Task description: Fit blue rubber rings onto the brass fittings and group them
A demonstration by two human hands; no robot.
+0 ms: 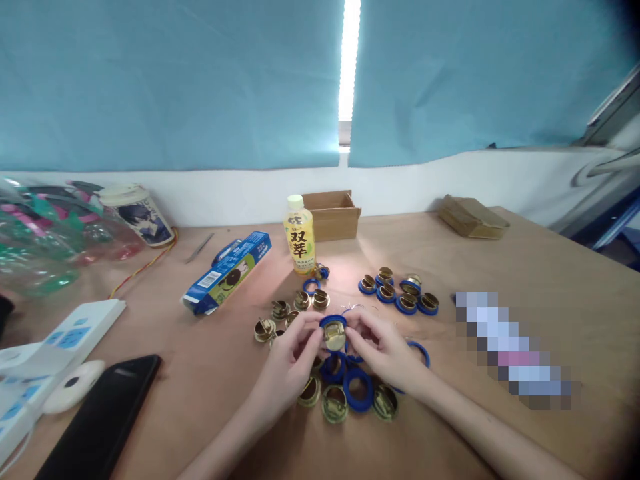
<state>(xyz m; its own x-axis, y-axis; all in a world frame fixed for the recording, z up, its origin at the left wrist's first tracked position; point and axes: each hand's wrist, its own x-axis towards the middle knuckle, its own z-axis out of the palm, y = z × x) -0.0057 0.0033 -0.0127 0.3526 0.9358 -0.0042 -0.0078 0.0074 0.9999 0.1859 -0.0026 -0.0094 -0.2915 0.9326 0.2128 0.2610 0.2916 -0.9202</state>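
Between my two hands is a round brass-coloured metal fitting with a blue ring [334, 333] about its rim. My left hand [293, 353] pinches its left edge, and my right hand [383, 347] pinches the right edge. Below lie loose blue rings [359, 389] and more brass fittings [335, 404], partly hidden by my hands. Several brass fittings without rings [281, 309] sit to the left. At the right stands a group of fittings with blue rings [407, 303] around their bases. Thin wire-like pieces [360, 309] lie just behind my fingers.
A yellow drink bottle [300, 237] stands at the back before an open cardboard box [333, 217]. Left are a blue carton [227, 272], a black phone [103, 417], a power strip [65, 340] and a cup [140, 217]. A brown package [473, 217] lies back right, near a blurred-out item [513, 350].
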